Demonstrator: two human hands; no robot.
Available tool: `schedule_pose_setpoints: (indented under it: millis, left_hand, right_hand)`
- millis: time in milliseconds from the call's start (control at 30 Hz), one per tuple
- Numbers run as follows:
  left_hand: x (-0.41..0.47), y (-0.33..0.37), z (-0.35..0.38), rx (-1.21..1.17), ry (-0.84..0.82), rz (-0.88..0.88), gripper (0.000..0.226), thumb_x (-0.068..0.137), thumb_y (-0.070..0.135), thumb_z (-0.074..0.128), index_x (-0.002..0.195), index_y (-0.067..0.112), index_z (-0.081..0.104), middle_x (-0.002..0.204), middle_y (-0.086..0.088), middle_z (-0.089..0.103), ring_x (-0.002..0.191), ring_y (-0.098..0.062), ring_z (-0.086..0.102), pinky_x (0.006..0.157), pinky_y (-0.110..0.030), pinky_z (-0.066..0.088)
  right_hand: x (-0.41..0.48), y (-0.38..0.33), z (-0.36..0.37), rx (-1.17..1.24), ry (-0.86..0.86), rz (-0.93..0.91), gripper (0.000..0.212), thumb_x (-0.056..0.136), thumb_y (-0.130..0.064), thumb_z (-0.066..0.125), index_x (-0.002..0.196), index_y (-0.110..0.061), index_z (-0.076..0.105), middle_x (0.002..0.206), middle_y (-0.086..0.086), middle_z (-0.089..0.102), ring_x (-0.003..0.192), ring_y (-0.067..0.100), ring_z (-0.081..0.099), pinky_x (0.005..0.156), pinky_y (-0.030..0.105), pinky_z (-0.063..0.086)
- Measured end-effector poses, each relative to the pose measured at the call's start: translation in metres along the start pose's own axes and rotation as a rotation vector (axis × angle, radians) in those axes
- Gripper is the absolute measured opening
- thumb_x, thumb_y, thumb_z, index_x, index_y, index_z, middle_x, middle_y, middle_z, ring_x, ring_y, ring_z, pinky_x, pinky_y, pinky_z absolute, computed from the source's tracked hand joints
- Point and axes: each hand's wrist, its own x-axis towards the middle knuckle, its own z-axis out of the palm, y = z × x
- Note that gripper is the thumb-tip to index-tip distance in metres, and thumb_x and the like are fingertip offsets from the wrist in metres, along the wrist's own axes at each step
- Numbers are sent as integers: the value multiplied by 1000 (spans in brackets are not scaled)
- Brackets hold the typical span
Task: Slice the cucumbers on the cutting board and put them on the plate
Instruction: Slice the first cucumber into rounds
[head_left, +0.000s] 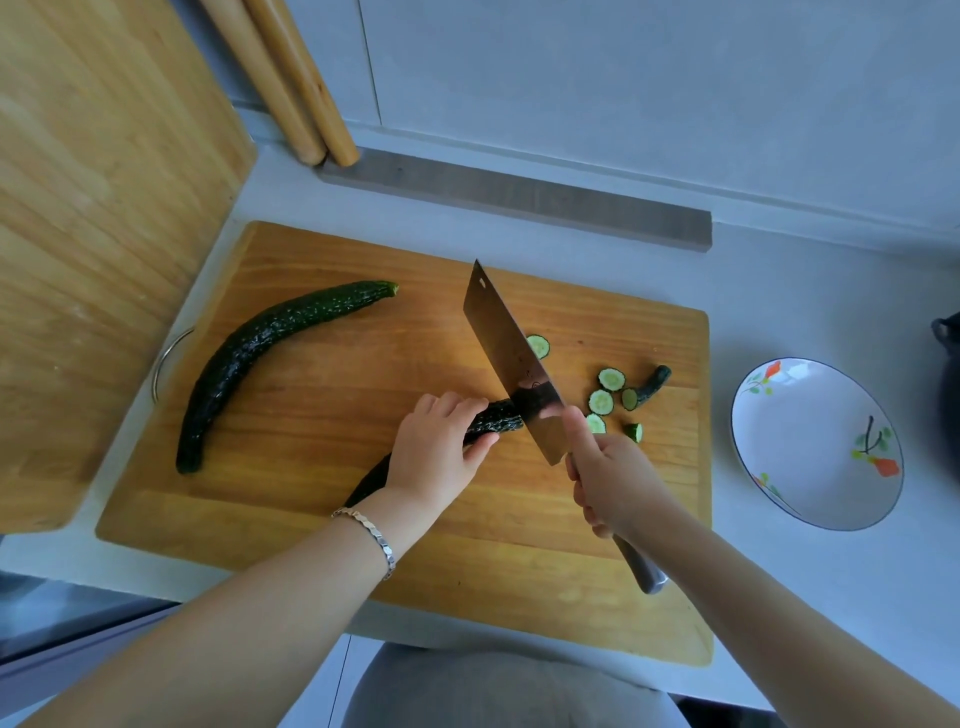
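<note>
On the board (322, 519), mid-front, the cucumber (496, 420) lies slanting, near-left to far-right, cut end against the cleaver (511, 358). My left hand (436, 452) curls over it, fingers and thumb clamping the bumpy dark skin. My right hand (615, 486) wraps the steel handle, forefinger on the flat blade. Pale round slices (601, 401) lie just right of it. A second cucumber (260, 358), whole and curved, lies left. The white painted plate (805, 441) sits off the board, right.
</note>
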Motion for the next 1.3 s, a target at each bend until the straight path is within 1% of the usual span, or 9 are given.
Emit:
schedule_pose_setpoints:
  millis: [167,233,333,467,567,700,933,1167,1300]
  left_hand:
    - [-1,0,1,-23,15,23,34,74,25,75,103,9,67,85,-7,64,74,-29,56,54,-38,51]
    - [-1,0,1,-25,16,25,34,75,26,75,104,9,67,85,-6,64,74,-28,55,53,-38,51]
    - [1,-2,1,-39,8,9,35,76,27,74,105,10,66,87,-5,64,76,-27,55,55,-38,51]
    - [1,-1,-1,-55,3,5,35,76,28,74,105,9,66,88,-5,64,78,-27,56,57,-39,52]
    - [1,-1,-2,-46,5,10,35,75,27,74,103,8,66,87,-6,65,77,-28,57,57,-39,52]
    - [1,-1,-1,-36,13,20,34,75,28,74,100,6,65,87,-7,65,76,-29,58,57,-38,53]
    - [2,-1,-2,-39,11,24,35,75,27,75,101,7,66,87,-8,65,77,-29,57,57,-39,52]
    - [1,-1,-1,-31,12,27,33,74,27,75,101,9,66,86,-7,65,75,-28,56,54,-38,51]
    - [1,-1,-1,-42,14,15,33,74,27,75,101,10,67,86,-5,64,74,-27,55,52,-39,51]
  right_hand:
    - [13,2,11,-59,25,-15,57,92,-62,27,65,-13,38,48,-1,36,38,13,33,40,21,32]
    - [18,7,20,-70,52,-51,58,92,-63,26,67,-12,39,51,1,36,42,14,33,46,25,34]
    - [23,13,29,-9,102,-99,57,91,-62,28,68,-11,40,55,3,37,49,18,34,53,31,33]
    - [21,13,21,128,71,-75,56,93,-59,31,62,-13,38,49,-2,36,42,14,31,43,24,31]
    - [13,12,9,161,38,-72,55,93,-58,32,60,-14,38,47,-3,34,39,12,29,39,20,28]
    - [7,9,1,112,24,-75,57,93,-59,30,58,-14,38,43,-5,33,36,11,30,39,20,29]
    - [5,6,3,78,-3,-69,56,92,-59,30,61,-13,38,48,-2,32,39,12,27,39,19,27]
    - [18,3,12,-20,7,-40,56,93,-60,28,61,-14,35,44,-3,32,37,13,29,39,20,29]
    - [27,11,26,-10,63,-99,55,93,-60,28,65,-13,37,51,1,34,46,17,32,50,27,31]
